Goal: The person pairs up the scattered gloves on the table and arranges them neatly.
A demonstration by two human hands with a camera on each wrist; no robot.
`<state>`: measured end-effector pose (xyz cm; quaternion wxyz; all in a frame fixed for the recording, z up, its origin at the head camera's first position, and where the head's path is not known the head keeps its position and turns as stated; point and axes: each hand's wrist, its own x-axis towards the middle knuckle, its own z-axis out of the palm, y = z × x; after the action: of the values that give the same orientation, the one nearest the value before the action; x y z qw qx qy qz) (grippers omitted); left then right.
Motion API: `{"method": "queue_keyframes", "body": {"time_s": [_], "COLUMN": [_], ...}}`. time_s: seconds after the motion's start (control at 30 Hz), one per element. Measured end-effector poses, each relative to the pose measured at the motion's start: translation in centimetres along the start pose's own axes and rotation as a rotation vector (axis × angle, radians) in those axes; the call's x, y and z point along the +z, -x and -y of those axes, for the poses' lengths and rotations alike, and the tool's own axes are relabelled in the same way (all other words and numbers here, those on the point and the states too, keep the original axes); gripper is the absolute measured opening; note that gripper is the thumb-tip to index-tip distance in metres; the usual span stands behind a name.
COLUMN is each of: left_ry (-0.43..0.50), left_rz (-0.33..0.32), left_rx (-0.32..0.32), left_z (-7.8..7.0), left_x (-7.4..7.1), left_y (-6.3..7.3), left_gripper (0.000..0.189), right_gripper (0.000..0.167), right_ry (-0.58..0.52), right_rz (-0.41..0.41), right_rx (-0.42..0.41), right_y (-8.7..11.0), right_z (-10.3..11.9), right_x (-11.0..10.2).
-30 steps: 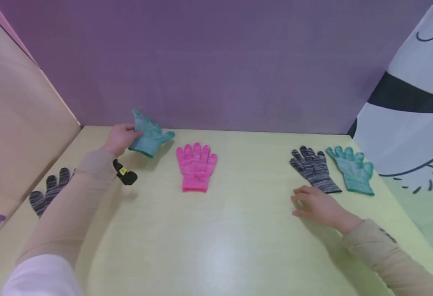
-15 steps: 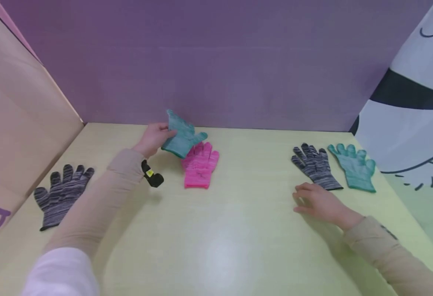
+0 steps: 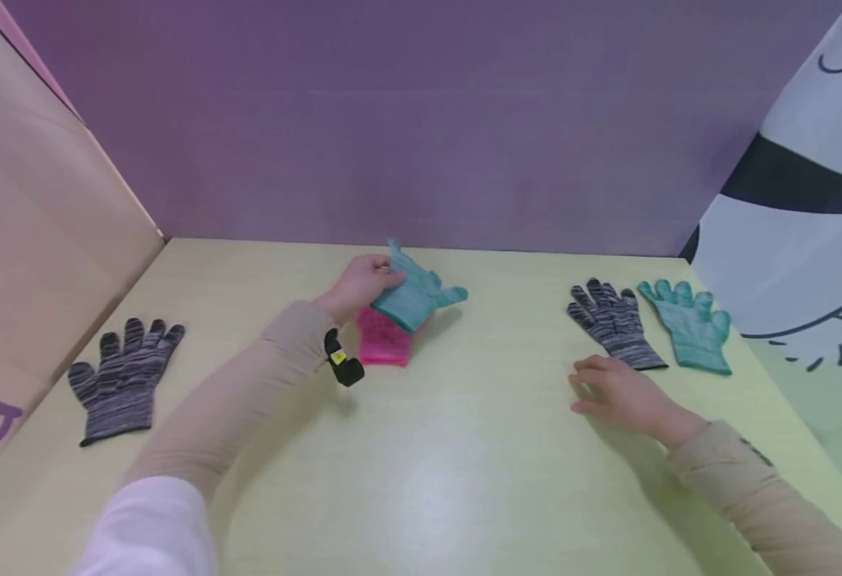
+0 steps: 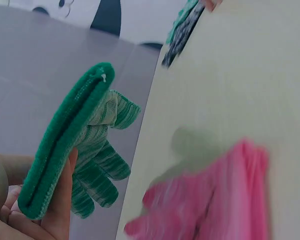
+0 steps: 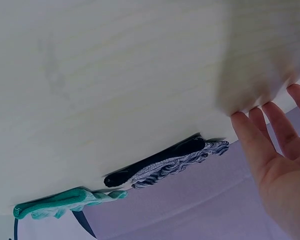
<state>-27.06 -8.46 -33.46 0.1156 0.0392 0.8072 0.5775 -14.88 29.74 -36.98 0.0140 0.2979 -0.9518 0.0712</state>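
My left hand [image 3: 354, 286] pinches the mottled teal knitted glove [image 3: 415, 299] near its cuff, raised at one o'clock from the bright pink knitted glove [image 3: 385, 344]. Held at one side only, the limp fabric could twist or slip; carried too low, I judge, it could drag the pink one askew. My right hand [image 3: 625, 400] holds nothing, fingers loosely bent, the grey-and-black streaked knitted glove [image 3: 613, 324] at its twelve o'clock. The pink glove's fingers are covered from above; whether my right fingertips touch the pale yellow table [image 3: 492, 456], I can't quite tell.
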Motion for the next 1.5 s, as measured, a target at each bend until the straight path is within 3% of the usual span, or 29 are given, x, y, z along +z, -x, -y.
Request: {"method": "queue_keyframes", "body": {"time_s": [0.1, 0.3, 0.4, 0.53, 0.73, 0.97, 1.23, 1.4, 1.5], "left_ry": [0.009, -0.008, -0.034, -0.037, -0.067, -0.058, -0.101, -0.088, -0.053], "left_rz": [0.023, 0.092, 0.131, 0.194, 0.249, 0.307, 0.423, 0.417, 0.399], "left_rx": [0.011, 0.017, 0.031, 0.026, 0.025, -0.106, -0.151, -0.244, -0.265], "left_z": [-0.3, 0.0, 0.0, 0.1, 0.6, 0.9, 1.5, 1.9, 2.2], "left_x": [1.3, 3.6, 4.5, 5.5, 6.3, 6.1, 5.9, 5.8, 5.9], "left_y": [0.4, 1.2, 1.7, 2.4, 3.2, 3.9, 4.0, 4.3, 4.4], "left_gripper": [0.012, 0.03, 0.025, 0.013, 0.015, 0.023, 0.021, 0.018, 0.018], "right_gripper": [0.036, 0.036, 0.035, 0.035, 0.035, 0.034, 0.034, 0.035, 0.036], "right_ry": [-0.006, -0.022, -0.006, 0.002, 0.001, 0.005, -0.002, -0.018, -0.02], "right_rz": [-0.002, 0.018, 0.006, -0.001, 0.001, -0.018, -0.005, 0.005, 0.013], "right_rx": [0.006, 0.019, 0.011, 0.003, -0.001, -0.006, 0.014, 0.015, 0.016], "right_y": [0.0, 0.0, 0.0, 0.0, 0.0, 0.0, -0.1, -0.2, -0.1], "right_z": [0.1, 0.1, 0.1, 0.0, 0.1, -0.1, -0.3, -0.2, -0.2], "right_x": [0.0, 0.4, 0.4, 0.2, 0.1, 0.2, -0.1, -0.1, 0.0]}}
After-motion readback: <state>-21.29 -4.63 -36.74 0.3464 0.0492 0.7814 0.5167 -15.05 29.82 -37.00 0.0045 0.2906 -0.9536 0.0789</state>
